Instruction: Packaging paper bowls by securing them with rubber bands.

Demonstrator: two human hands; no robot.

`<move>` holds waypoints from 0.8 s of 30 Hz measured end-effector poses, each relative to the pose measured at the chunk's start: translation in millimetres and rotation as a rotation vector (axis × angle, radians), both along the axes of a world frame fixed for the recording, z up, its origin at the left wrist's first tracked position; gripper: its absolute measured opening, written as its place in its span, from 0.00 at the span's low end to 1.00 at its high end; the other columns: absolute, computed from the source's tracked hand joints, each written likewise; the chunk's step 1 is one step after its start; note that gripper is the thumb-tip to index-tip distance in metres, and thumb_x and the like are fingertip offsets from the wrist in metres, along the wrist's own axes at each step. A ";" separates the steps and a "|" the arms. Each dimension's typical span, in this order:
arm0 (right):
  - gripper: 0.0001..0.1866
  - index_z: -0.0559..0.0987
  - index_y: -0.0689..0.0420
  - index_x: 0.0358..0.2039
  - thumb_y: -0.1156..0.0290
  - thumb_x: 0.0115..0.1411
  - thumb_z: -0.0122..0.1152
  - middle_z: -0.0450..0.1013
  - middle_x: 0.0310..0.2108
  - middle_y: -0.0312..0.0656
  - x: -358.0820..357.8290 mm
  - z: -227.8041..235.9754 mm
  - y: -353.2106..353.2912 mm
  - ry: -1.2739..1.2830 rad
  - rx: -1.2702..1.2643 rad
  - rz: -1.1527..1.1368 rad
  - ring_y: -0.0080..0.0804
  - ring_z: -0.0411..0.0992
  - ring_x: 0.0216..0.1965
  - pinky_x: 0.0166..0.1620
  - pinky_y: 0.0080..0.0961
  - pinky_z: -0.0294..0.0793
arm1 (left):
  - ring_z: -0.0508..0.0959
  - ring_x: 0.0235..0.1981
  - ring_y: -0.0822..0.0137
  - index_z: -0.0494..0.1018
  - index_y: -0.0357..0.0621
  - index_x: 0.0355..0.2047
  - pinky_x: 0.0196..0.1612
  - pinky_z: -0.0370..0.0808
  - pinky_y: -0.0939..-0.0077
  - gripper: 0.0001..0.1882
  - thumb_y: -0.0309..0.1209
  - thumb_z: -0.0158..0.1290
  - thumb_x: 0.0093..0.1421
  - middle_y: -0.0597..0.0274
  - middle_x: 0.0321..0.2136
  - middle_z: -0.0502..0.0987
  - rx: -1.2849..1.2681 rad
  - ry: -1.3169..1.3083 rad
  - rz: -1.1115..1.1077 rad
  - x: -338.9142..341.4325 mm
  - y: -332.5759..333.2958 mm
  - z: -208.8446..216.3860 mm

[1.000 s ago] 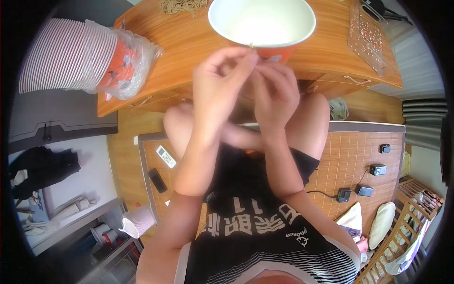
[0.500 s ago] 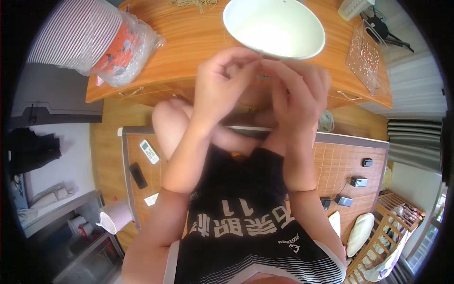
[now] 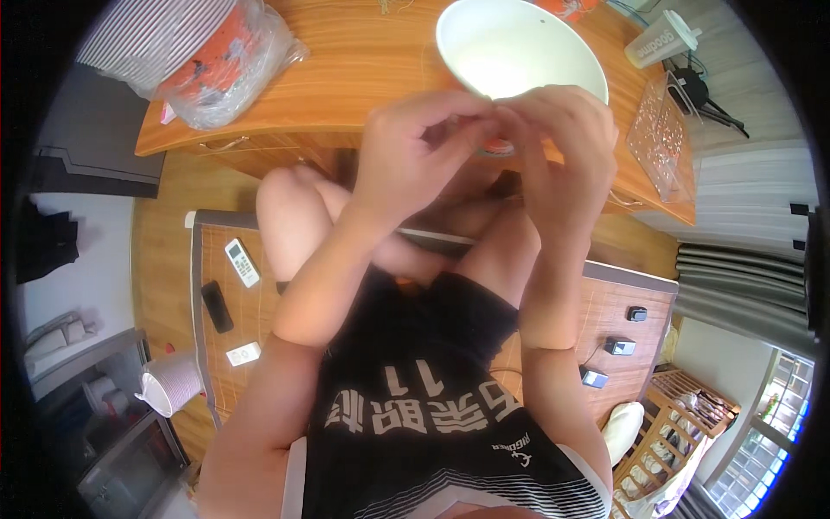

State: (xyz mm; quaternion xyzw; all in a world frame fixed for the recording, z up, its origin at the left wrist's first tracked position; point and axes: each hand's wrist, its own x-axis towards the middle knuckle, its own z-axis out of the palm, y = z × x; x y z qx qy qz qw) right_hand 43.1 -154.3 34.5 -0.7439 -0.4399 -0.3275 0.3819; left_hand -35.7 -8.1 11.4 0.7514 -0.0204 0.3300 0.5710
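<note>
My left hand [image 3: 413,160] and my right hand [image 3: 571,169] are raised in front of me, with their fingertips meeting at the near rim of a white bowl [image 3: 519,52]. Thumb and fingers are pinched together on both sides. Whatever sits between the fingertips is too small to make out. Below the fingertips, in the gap between the hands, a small red and greenish patch [image 3: 497,147] shows; its kind is unclear. The bowl rests on a wooden desk [image 3: 346,82], and its white inside is partly covered by my right hand.
A plastic-wrapped stack of paper buckets [image 3: 216,78] occupies the desk's left end. At the right are a lidded cup [image 3: 664,39] and a clear tray with speckles [image 3: 661,130]. A remote [image 3: 242,262] and a phone [image 3: 217,306] lie on the mat beside my leg.
The whole view has shifted, so the mat appears farther left and the desk higher. My hands stay pinched together near the bowl. A red patch now shows between them.
</note>
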 end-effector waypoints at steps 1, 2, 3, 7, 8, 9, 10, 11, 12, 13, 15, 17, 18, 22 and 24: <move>0.09 0.86 0.47 0.34 0.72 0.51 0.70 0.78 0.35 0.29 0.0 0.5 0.0 0.000 -0.004 0.004 0.32 0.73 0.44 0.48 0.32 0.63 | 0.65 0.21 0.86 0.83 0.41 0.38 0.23 0.59 0.89 0.06 0.21 0.62 0.59 0.75 0.23 0.77 -0.004 0.000 0.004 -0.7 0.3 -0.6; 0.09 0.86 0.47 0.34 0.73 0.51 0.70 0.79 0.36 0.29 0.0 1.7 -0.8 -0.026 -0.033 0.014 0.33 0.73 0.45 0.49 0.32 0.64 | 0.65 0.21 0.86 0.83 0.41 0.38 0.23 0.60 0.88 0.07 0.21 0.62 0.59 0.74 0.23 0.78 -0.004 0.004 0.015 -1.6 0.4 -0.8; 0.08 0.86 0.48 0.33 0.74 0.51 0.70 0.79 0.36 0.29 0.3 2.6 -1.5 -0.051 -0.061 0.025 0.33 0.74 0.45 0.49 0.32 0.64 | 0.65 0.21 0.85 0.83 0.41 0.39 0.23 0.60 0.88 0.07 0.22 0.62 0.59 0.74 0.23 0.78 -0.004 0.009 0.026 -2.2 0.6 -1.4; 0.09 0.86 0.48 0.32 0.74 0.50 0.70 0.80 0.37 0.28 1.0 5.1 -4.6 -0.064 -0.126 0.023 0.33 0.74 0.47 0.49 0.31 0.65 | 0.67 0.20 0.84 0.83 0.42 0.39 0.23 0.62 0.87 0.07 0.22 0.62 0.60 0.71 0.24 0.80 0.075 -0.066 0.074 -0.9 3.5 -7.0; 0.09 0.86 0.48 0.32 0.74 0.48 0.71 0.80 0.38 0.28 0.1 4.2 -3.8 -0.066 -0.089 0.013 0.33 0.74 0.47 0.49 0.32 0.65 | 0.73 0.22 0.73 0.83 0.44 0.38 0.25 0.69 0.81 0.07 0.24 0.62 0.58 0.65 0.26 0.81 0.104 -0.066 0.094 -1.8 3.0 -5.2; 0.10 0.86 0.47 0.32 0.74 0.47 0.72 0.80 0.38 0.27 -0.9 3.3 -2.9 -0.069 -0.052 0.003 0.33 0.75 0.48 0.50 0.32 0.65 | 0.80 0.23 0.63 0.83 0.46 0.38 0.27 0.75 0.75 0.08 0.25 0.62 0.57 0.59 0.27 0.82 0.133 -0.066 0.115 -2.7 2.2 -3.1; 0.10 0.86 0.47 0.32 0.74 0.47 0.72 0.80 0.38 0.27 -2.3 2.5 -1.8 -0.070 -0.058 0.003 0.33 0.75 0.48 0.50 0.32 0.65 | 0.80 0.23 0.63 0.83 0.46 0.38 0.27 0.75 0.75 0.08 0.25 0.62 0.57 0.59 0.27 0.82 0.127 -0.066 0.115 -3.7 0.9 -0.7; 0.10 0.86 0.47 0.31 0.74 0.46 0.72 0.79 0.37 0.27 -3.8 1.7 -0.6 -0.108 -0.052 -0.030 0.33 0.75 0.48 0.50 0.33 0.65 | 0.80 0.23 0.62 0.82 0.46 0.38 0.27 0.75 0.73 0.08 0.25 0.61 0.57 0.60 0.27 0.81 0.175 -0.065 0.171 -4.7 -0.5 2.0; 0.10 0.86 0.47 0.31 0.74 0.45 0.73 0.79 0.36 0.27 -5.0 1.3 -0.3 -0.146 -0.047 -0.062 0.33 0.75 0.49 0.50 0.33 0.65 | 0.80 0.24 0.61 0.82 0.47 0.37 0.26 0.75 0.72 0.08 0.25 0.61 0.57 0.60 0.27 0.81 0.223 -0.064 0.227 -4.9 -1.9 2.9; 0.10 0.86 0.47 0.31 0.74 0.45 0.73 0.79 0.36 0.27 -6.3 2.1 1.0 -0.147 -0.049 -0.058 0.33 0.75 0.49 0.50 0.33 0.65 | 0.80 0.24 0.61 0.82 0.47 0.37 0.26 0.75 0.72 0.08 0.25 0.61 0.57 0.60 0.27 0.81 0.221 -0.064 0.232 -5.0 -2.1 2.7; 0.10 0.85 0.48 0.30 0.73 0.45 0.72 0.79 0.39 0.29 -9.3 5.0 2.5 -0.093 -0.065 -0.087 0.37 0.74 0.53 0.54 0.35 0.65 | 0.80 0.25 0.59 0.80 0.48 0.36 0.26 0.75 0.69 0.08 0.24 0.61 0.55 0.62 0.27 0.80 0.305 -0.116 0.318 -3.9 -3.4 1.7; 0.09 0.85 0.48 0.29 0.73 0.45 0.72 0.78 0.41 0.31 -10.8 9.0 1.4 0.013 -0.067 -0.069 0.41 0.72 0.55 0.58 0.38 0.63 | 0.80 0.24 0.63 0.81 0.46 0.36 0.25 0.73 0.74 0.07 0.22 0.61 0.56 0.62 0.27 0.80 0.328 -0.168 0.342 -2.1 -5.4 -0.3; 0.09 0.84 0.49 0.29 0.73 0.45 0.72 0.77 0.44 0.33 -10.8 11.3 0.9 0.120 -0.068 -0.055 0.45 0.70 0.58 0.61 0.41 0.61 | 0.79 0.23 0.68 0.81 0.44 0.36 0.23 0.71 0.78 0.07 0.20 0.61 0.57 0.62 0.27 0.81 0.353 -0.219 0.362 -1.2 -6.3 -1.0; 0.07 0.84 0.50 0.29 0.72 0.47 0.70 0.76 0.49 0.37 -8.2 18.5 -2.6 0.201 -0.112 -0.040 0.53 0.64 0.63 0.67 0.48 0.53 | 0.79 0.24 0.66 0.81 0.44 0.36 0.25 0.73 0.78 0.07 0.20 0.61 0.58 0.62 0.28 0.81 0.349 -0.251 0.362 2.3 -10.0 -2.6; 0.07 0.83 0.50 0.30 0.72 0.49 0.68 0.75 0.51 0.39 -5.2 21.5 -3.7 0.301 -0.169 0.001 0.54 0.62 0.66 0.69 0.51 0.48 | 0.81 0.26 0.66 0.80 0.43 0.35 0.27 0.74 0.78 0.06 0.20 0.60 0.58 0.61 0.28 0.81 0.316 -0.234 0.307 2.5 -8.4 -1.0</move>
